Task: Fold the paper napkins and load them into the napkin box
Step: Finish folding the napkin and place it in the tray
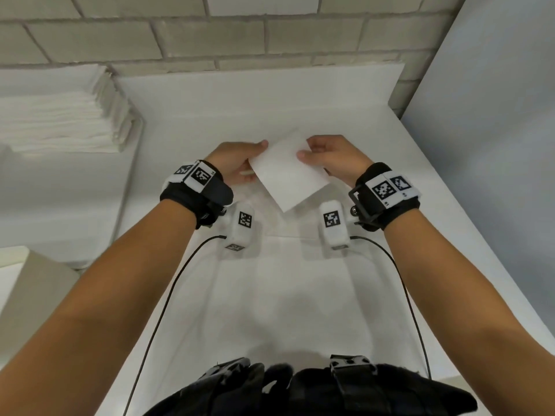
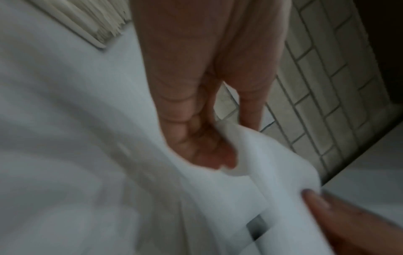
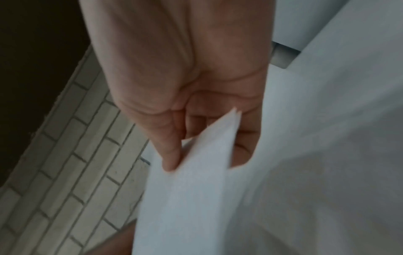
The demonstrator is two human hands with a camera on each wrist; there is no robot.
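1. We held one white paper napkin (image 1: 289, 172) in the air above the white tabletop (image 1: 300, 280), between both of our hands, tilted so that one corner pointed down toward our body.
2. Our left hand (image 1: 237, 163) gripped the napkin's left edge: in the left wrist view the fingers (image 2: 196, 138) were curled into the paper and the thumb lay against it, so the napkin bunched a little there.
3. Our right hand (image 1: 333, 160) held the right edge: in the right wrist view the thumb (image 3: 170, 155) pressed on one face while the other fingers (image 3: 246, 148) were bent behind the sheet, pinching it.
4. The napkin (image 3: 196, 189) looked like a folded sheet, with two layers showing at its upper tip in the right wrist view; the picture was too blurred to tell more.
5. A stack of white napkins (image 1: 60, 115) sat at the far left of the tabletop, well apart from our hands.
6. A pale brick wall (image 1: 240, 40) ran behind the tabletop.
7. Both wrists wore black bands with printed marker tags (image 1: 199, 175), and thin black cables (image 1: 168, 295) trailed from the white camera units back toward our body.
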